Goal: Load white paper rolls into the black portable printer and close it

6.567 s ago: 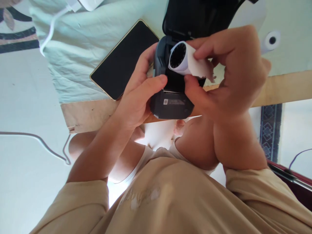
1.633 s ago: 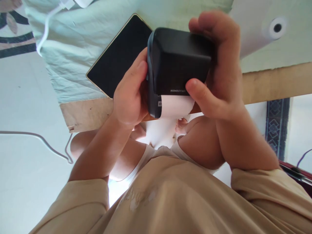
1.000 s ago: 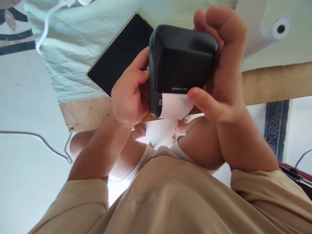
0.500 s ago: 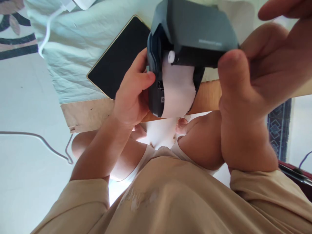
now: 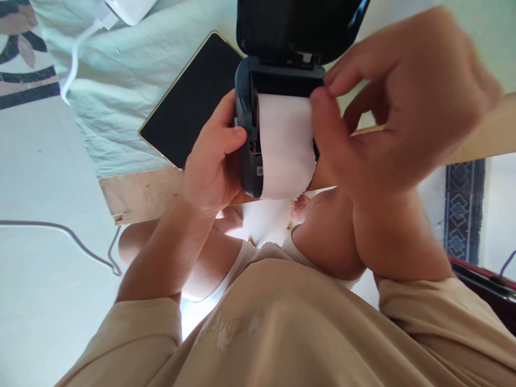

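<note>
A small dark receipt printer (image 5: 249,177) is held over the table's front edge by my left hand (image 5: 213,153), which grips its left side with the thumb on the casing. Its black lid (image 5: 298,27) stands wide open, tipped back away from me. Inside lies a white paper roll (image 5: 286,145), with its ragged loose end hanging over the front. My right hand (image 5: 387,107) has its thumb and index finger closed at the printer's upper right corner, beside the paper. The fingers partly hide that corner.
A black tablet (image 5: 191,97) with a gold rim lies on the pale green cloth (image 5: 108,118) at left. A white charger (image 5: 131,8) and its cable (image 5: 75,59) sit at the upper left. The wooden table edge (image 5: 141,193) runs in front of my knees.
The printer's lid has swung from half open to fully back, uncovering the paper roll. My right hand has left the lid and come to the printer's right corner.
</note>
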Available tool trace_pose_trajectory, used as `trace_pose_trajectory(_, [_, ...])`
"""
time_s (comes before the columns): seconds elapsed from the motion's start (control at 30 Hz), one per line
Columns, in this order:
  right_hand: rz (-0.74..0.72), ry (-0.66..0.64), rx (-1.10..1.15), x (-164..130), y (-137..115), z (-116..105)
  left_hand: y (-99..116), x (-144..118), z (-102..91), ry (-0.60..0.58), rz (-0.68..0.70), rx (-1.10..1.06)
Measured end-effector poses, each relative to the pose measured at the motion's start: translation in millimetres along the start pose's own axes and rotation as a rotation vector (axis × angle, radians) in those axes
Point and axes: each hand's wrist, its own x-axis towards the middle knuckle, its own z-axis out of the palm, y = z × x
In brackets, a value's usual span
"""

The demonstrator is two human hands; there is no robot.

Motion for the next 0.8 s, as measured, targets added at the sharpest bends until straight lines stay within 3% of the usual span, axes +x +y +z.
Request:
trace_pose_trajectory(0.17, [-0.055,-0.264,-0.404,2,-8,-2,1,1,0.4,0.002,-0.012,0.013])
trace_pose_trajectory(0.43, [0.121,-0.463,-0.61,8,-20,-9,-4,-2,-5.4,-0.042,-0.011,0.098])
trace_pose_trajectory(0.57, [0.151,-0.548,-0.501,11,-16,-12,-5,-4,-10.6,-0.076,0.017,0.257])
trace_pose_trajectory(0.63, [0.113,-0.522,-0.382,9,-14,-13,-6,-5,-8.9,-0.054,0.019,0.29])
trace_pose_trajectory(0.8, [0.032,-0.404,-0.015,0,-11,-23,-4,-6,6.5,0.092,0.037,0.125])
